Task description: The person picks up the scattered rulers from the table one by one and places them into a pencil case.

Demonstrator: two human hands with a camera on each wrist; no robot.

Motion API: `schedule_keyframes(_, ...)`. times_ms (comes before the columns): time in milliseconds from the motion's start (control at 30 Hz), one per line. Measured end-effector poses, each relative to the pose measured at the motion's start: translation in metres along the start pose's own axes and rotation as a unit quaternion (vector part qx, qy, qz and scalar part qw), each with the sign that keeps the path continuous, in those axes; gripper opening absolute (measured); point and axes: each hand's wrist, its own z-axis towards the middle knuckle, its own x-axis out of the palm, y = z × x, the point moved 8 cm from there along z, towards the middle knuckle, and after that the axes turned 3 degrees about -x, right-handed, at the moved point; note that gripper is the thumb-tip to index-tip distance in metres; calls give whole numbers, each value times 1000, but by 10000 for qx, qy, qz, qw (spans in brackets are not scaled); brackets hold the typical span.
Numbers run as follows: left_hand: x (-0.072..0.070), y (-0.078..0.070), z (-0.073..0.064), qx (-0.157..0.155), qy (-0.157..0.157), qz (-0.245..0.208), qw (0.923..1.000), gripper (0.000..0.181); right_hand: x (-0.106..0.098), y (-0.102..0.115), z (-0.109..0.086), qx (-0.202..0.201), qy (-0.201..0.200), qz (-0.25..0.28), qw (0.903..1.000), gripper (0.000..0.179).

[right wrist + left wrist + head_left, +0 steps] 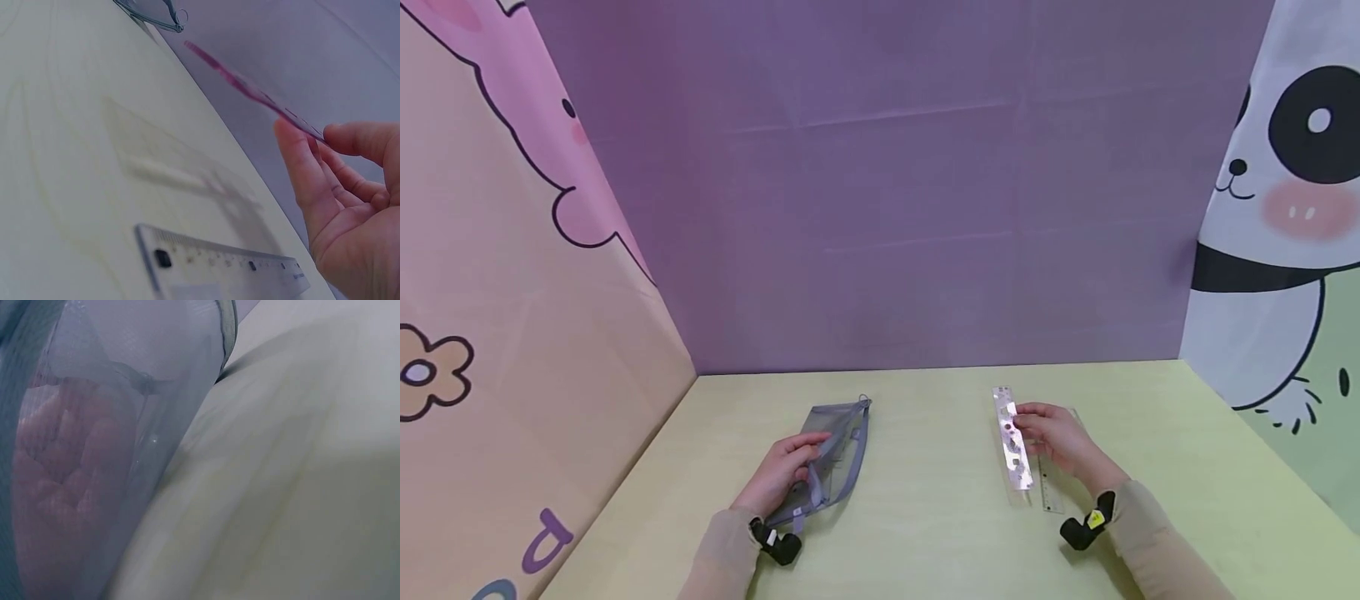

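A blue-grey see-through mesh pouch with a zip edge and a small ring at its far corner hangs tilted over the left part of the table. My left hand grips it along its left side; through the mesh, the left wrist view shows the curled fingers. On the right, my right hand pinches a shiny pinkish ruler-like strip between thumb and fingers. That strip is raised above the table and appears edge-on in the right wrist view. Below it a clear ruler lies flat, partly hidden by the right hand in the head view.
The pale yellow wood-grain table runs back to a purple cloth wall. Cartoon-printed panels stand along the left and right sides. Each wrist carries a small black camera.
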Motion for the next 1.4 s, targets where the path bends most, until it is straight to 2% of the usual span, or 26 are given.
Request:
schedule_keyframes(200,2,0,3,45,47,1,10000,39,0,2,2,-54,19,-84,9999,23)
schedule_keyframes(500,5,-2,4,50,77,-1,10000,40,6,-3,8,228,-22,-348,9991,34)
schedule_keyframes(700,3,-2,3,-1,40,-29,10000,39,11,1,11,243,64,-233,9994,36)
schedule_keyframes(833,1,-1,2,-43,31,-60,10000,39,15,4,11,95,174,-164,9997,36)
schedule_keyframes(1000,0,0,1,-42,22,-48,10000,41,18,6,13,-20,242,30,9997,32)
schedule_keyframes(1400,-1,-1,0,-26,-60,-74,10000,40,31,10,18,-5,450,255,9987,23)
